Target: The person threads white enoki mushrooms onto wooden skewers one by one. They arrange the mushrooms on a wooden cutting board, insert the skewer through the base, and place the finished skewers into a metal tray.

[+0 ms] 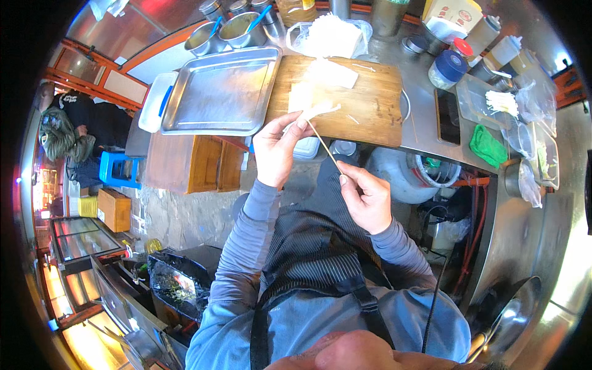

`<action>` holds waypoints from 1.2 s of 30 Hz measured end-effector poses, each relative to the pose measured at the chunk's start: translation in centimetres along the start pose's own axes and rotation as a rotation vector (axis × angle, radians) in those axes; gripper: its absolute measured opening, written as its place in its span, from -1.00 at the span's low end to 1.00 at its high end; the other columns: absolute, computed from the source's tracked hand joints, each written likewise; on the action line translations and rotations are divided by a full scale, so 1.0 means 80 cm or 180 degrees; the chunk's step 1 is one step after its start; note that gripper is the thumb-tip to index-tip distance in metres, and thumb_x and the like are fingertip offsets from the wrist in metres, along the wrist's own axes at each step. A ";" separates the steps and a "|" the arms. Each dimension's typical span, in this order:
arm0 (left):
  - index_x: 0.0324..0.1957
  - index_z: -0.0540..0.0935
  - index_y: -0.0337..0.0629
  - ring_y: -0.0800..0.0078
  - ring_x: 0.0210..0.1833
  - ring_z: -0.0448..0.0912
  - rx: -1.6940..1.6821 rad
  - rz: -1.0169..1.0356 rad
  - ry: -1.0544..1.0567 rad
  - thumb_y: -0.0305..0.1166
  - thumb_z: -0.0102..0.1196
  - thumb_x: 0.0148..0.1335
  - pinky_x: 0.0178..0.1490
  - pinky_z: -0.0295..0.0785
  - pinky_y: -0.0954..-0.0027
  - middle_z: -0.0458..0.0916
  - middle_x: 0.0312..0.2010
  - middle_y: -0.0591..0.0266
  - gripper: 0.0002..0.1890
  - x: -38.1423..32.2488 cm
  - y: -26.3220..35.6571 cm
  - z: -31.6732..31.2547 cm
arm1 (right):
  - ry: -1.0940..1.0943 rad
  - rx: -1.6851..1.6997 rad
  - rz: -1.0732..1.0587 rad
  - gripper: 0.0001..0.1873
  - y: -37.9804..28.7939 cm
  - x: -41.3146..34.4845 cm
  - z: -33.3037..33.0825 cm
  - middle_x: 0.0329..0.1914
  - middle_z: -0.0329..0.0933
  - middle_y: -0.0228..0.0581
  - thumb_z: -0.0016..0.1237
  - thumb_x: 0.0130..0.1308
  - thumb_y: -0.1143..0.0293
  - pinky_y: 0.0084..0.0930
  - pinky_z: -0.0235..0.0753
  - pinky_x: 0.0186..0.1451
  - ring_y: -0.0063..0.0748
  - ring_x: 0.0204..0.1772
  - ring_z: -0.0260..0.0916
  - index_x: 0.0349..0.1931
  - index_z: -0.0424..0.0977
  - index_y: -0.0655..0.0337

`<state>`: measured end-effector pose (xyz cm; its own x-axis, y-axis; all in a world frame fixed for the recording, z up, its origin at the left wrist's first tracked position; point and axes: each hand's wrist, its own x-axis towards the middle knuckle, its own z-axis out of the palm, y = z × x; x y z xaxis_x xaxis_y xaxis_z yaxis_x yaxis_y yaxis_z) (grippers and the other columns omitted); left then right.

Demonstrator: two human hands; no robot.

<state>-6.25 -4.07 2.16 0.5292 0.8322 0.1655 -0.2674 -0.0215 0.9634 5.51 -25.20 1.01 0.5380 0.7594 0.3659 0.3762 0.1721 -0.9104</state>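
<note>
My left hand (280, 145) pinches a pale, thin piece of food (323, 109) with white strands, too bright to name exactly. In my right hand (365, 196) is the lower part of a thin wooden skewer (325, 145), whose upper end meets the food at my left fingertips. Both hands are just in front of a wooden cutting board (377, 106). Pale flat food sheets (335, 75) lie on the board, along with a few loose white strands (364, 67). Behind it, a plastic bag (365, 32) holds a white heap (330, 34). Left of the board rests a shallow metal tray (217, 95).
Metal pots (240, 32) stand behind the tray. On the steel counter (421, 125) to the right are a phone (447, 116), a green cloth (488, 145), a blue-lidded jar (446, 69) and squeeze bottles (504, 51). Below is a gas cylinder (393, 173). Another person (88, 122) is at far left.
</note>
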 end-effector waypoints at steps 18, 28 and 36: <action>0.24 0.87 -0.38 0.34 0.03 0.92 0.1550 0.0842 0.0100 -0.59 0.38 0.61 0.18 0.79 0.34 0.94 0.02 0.03 -0.75 -0.006 0.014 0.000 | -0.0163 0.0263 0.0481 -0.69 -0.002 0.002 -0.001 -0.32 0.77 -0.40 0.21 0.68 0.60 -0.59 0.61 -0.22 -0.70 -0.33 0.61 0.33 0.79 0.31; 0.14 0.92 -0.30 0.27 0.02 0.93 0.1953 0.1317 -0.0360 -0.73 0.34 0.48 0.15 0.81 0.29 0.94 -0.01 0.02 -0.71 0.005 0.018 0.005 | -0.0123 0.0536 0.0708 -0.72 -0.001 0.015 -0.006 -0.30 0.75 -0.34 0.21 0.69 0.59 -0.58 0.63 -0.17 -0.70 -0.29 0.59 0.30 0.76 0.35; 0.14 0.92 -0.33 0.26 0.07 0.92 0.1977 0.1441 -0.0746 -0.71 0.37 0.51 0.18 0.80 0.29 0.95 0.00 0.02 -0.75 -0.013 0.005 0.044 | 0.0179 -0.0101 0.0233 -0.78 0.016 0.042 -0.011 -0.21 0.85 0.08 0.24 0.66 0.55 -0.29 0.79 -0.11 -0.14 -0.23 0.89 0.21 0.76 0.33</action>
<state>-4.08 -6.86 3.09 0.6504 0.5324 0.5418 -0.0360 -0.6909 0.7221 8.47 -23.02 1.26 0.6060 0.7327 0.3097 0.3576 0.0969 -0.9288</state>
